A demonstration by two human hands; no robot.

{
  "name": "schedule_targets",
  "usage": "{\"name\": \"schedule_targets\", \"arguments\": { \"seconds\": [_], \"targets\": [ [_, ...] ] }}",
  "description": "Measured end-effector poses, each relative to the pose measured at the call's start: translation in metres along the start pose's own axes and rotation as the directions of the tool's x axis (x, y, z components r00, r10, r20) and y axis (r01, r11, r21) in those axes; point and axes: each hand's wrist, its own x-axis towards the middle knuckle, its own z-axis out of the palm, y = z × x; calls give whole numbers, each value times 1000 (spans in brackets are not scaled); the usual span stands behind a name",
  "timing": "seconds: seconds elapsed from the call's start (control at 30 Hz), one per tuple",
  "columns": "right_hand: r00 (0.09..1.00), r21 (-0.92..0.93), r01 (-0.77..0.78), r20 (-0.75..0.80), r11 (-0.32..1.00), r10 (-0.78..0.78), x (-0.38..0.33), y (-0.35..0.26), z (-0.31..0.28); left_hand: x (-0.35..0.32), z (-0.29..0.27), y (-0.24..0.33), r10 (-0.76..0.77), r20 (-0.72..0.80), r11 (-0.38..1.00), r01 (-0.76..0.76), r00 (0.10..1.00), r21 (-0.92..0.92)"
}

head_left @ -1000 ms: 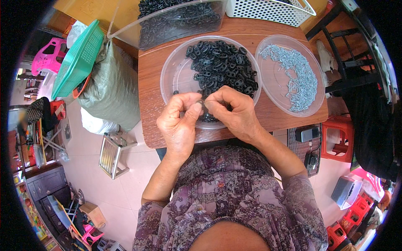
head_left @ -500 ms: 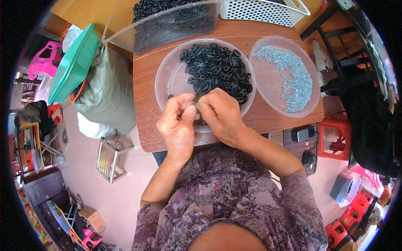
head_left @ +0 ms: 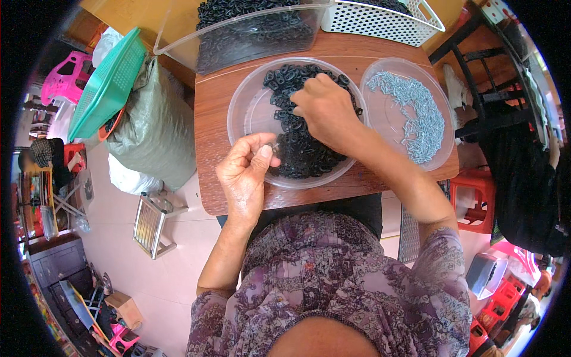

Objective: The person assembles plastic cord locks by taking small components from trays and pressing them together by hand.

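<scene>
Over on the counter (head_left: 208, 184), black parts (head_left: 306, 156) lay heaped in a clear bowl (head_left: 253, 113): small ovals pierced with holes, jumbled at every angle, crowded toward the right, the left side bare. One small piece (head_left: 275, 146), mostly hidden from me, was pinched in the left hand (head_left: 242, 171).

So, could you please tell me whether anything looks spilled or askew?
Nothing clearly stands out: the heaped black parts lie inside the round tub, the small silvery pieces inside the shallow dish. The green basket looks slanted, but the fisheye view may explain that.
</scene>
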Motion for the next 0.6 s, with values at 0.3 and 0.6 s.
{"name": "schedule_targets", "arguments": {
  "seconds": [0.3,0.6],
  "targets": [
    [965,-140,258,95,956,-246,12,2,18,1,-3,0,17,43,1000,-17,999,14],
    [952,-159,301,100,940,-288,14,4,19,4,-3,-2,-12,67,999,15,998,-43]
  ]
}}
